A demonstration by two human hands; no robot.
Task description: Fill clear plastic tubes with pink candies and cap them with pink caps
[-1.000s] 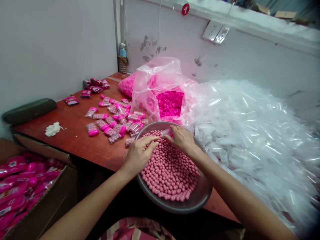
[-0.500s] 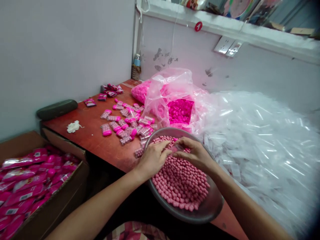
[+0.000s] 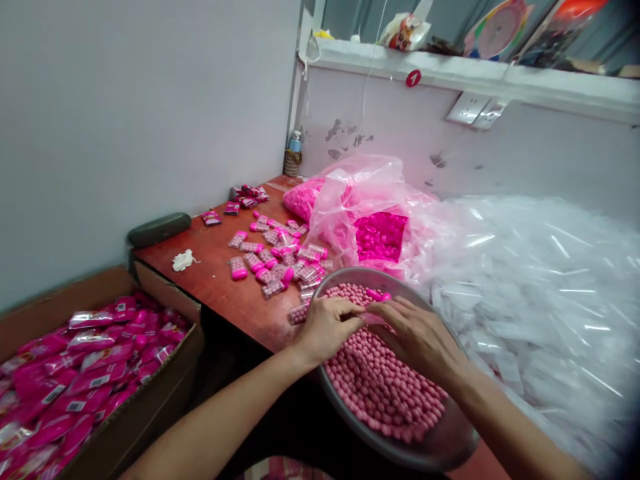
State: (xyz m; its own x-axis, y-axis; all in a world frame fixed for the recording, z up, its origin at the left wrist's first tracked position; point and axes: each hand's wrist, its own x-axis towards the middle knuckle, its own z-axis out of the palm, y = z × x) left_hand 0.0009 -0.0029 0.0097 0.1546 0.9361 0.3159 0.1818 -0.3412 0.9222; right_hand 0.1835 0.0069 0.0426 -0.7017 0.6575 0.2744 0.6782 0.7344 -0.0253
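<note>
Over a grey bowl (image 3: 350, 437) heaped with pink beads (image 3: 385, 380), my two hands meet around a small clear plastic bottle (image 3: 373, 319). My left hand (image 3: 325, 330) is closed, thumb and fingers pinching one end of it. Curled over the other end is my right hand (image 3: 420, 337), its fingers hiding much of the bottle. Bright pink caps (image 3: 379, 295) lie on the beads just behind my right fingers. Left of the bowl, several filled bottles (image 3: 275, 263) with pink caps are scattered on the red table (image 3: 210, 277).
An open bag of pink caps (image 3: 380, 237) stands behind the bowl. Clear plastic bottles (image 3: 545, 300) form a large pile at right. A cardboard box (image 3: 175, 363) of pink packets sits at lower left. A dark case (image 3: 159, 230) and crumpled tissue (image 3: 184, 260) lie on the table.
The view has shifted, so the scene sits lower and further right. My right hand has turned over the bottle, covering more of it. More pink cap shows in the bowl behind my fingers.
</note>
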